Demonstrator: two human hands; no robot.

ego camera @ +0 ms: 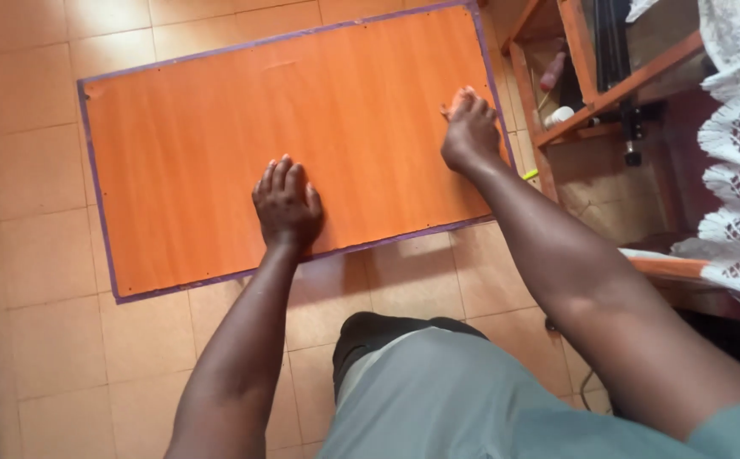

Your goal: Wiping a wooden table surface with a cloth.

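Both arms reach down straight; the left hand (286,206) and right hand (469,129) lie flat, fingers released, pressing the orange board (217,136) on the tiled floor (39,323).

shelf unit (608,85): cut by top edge | white lace cloth (739,144): cut at right

Board (217,144) top bare from 9 to 12 o'clock of my hands, free passage there. Tiled floor (30,119) open at 9. Wooden shelf unit (595,98) blocks 2 o'clock, just beside board edge.
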